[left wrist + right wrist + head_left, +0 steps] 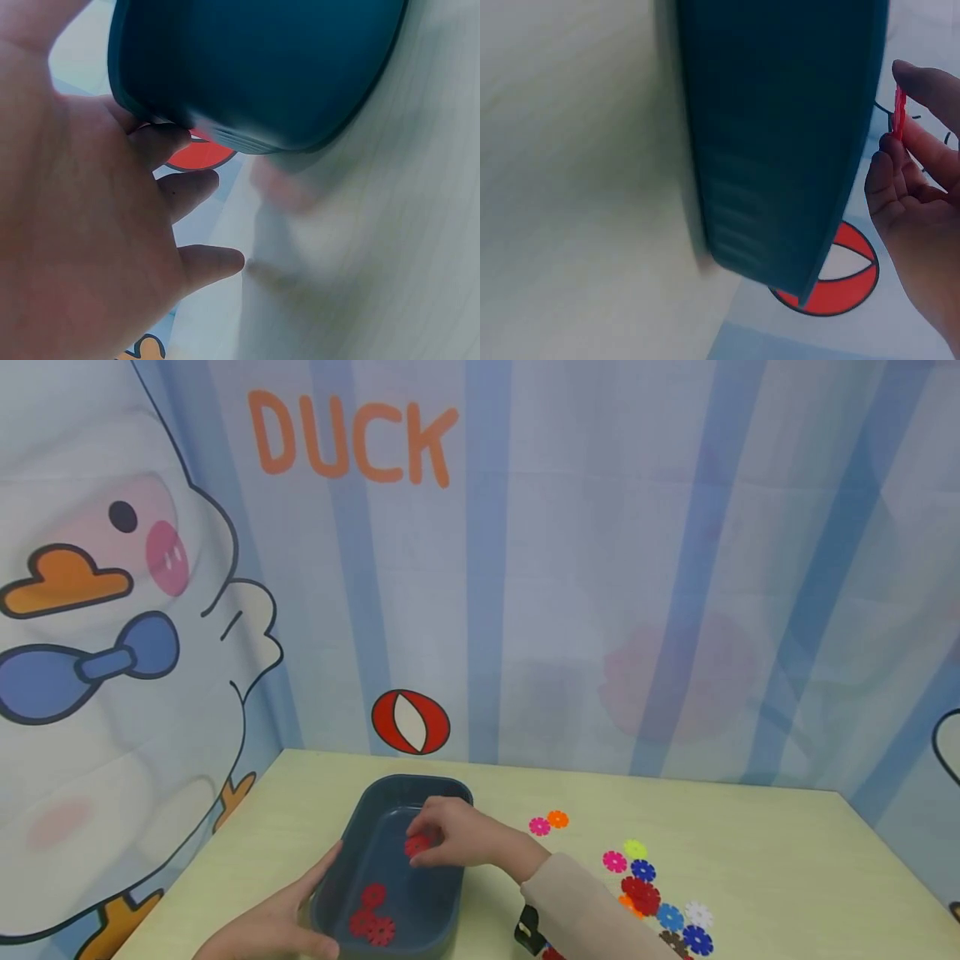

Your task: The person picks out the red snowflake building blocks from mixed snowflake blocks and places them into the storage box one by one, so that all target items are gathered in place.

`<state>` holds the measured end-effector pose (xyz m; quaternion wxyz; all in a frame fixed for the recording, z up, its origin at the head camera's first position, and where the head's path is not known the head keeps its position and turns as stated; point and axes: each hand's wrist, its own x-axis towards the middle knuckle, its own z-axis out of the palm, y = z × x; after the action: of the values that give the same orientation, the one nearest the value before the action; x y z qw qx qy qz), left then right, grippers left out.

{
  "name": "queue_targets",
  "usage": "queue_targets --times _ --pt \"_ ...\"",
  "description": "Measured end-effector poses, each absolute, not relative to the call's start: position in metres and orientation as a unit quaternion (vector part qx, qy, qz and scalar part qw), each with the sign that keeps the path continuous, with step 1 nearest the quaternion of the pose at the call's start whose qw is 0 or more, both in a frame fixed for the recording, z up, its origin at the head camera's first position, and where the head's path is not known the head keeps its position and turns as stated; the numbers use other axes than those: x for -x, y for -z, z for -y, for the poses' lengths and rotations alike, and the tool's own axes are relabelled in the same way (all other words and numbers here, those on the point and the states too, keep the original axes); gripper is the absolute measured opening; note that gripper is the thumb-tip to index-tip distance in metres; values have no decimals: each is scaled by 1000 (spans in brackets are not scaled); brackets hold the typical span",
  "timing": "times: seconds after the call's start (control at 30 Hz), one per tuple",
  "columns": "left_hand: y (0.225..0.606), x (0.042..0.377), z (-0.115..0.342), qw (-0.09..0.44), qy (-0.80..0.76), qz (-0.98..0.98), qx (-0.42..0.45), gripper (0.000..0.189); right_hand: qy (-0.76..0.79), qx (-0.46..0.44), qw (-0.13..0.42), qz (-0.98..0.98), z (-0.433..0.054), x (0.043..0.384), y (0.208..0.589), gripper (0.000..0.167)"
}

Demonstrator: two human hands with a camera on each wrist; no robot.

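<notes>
A dark blue-grey rectangular tray (390, 877) stands on the table, with several red flower-shaped plastic discs (381, 932) lying inside at its near end. Over the tray, my right hand (468, 835) pinches one red notched disc (417, 845) between thumb and fingertips. In the right wrist view that disc (899, 112) appears edge-on, beyond the tray wall (780, 150). My left hand (270, 918) lies along the tray's left side, fingers extended and spread. The left wrist view shows the left hand (112, 210) with some fingers touching the tray's outside (255, 67).
Right of the tray lie loose discs: a pink one (539, 826) beside an orange one (558, 819), and a scattered group with dark red (641, 896), blue (697, 939) and white (699, 914). A duck-print curtain (562, 568) hangs behind the pale table (787, 868).
</notes>
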<state>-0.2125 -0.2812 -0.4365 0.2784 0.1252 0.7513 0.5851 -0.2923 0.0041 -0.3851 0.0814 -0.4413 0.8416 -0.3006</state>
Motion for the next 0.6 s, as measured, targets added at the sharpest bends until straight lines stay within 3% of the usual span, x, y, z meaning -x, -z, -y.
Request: queue_targets --times 0.6 --pt "437 213 284 276 -574 -757 -146 111 232 452 107 -855 36 288 410 27"
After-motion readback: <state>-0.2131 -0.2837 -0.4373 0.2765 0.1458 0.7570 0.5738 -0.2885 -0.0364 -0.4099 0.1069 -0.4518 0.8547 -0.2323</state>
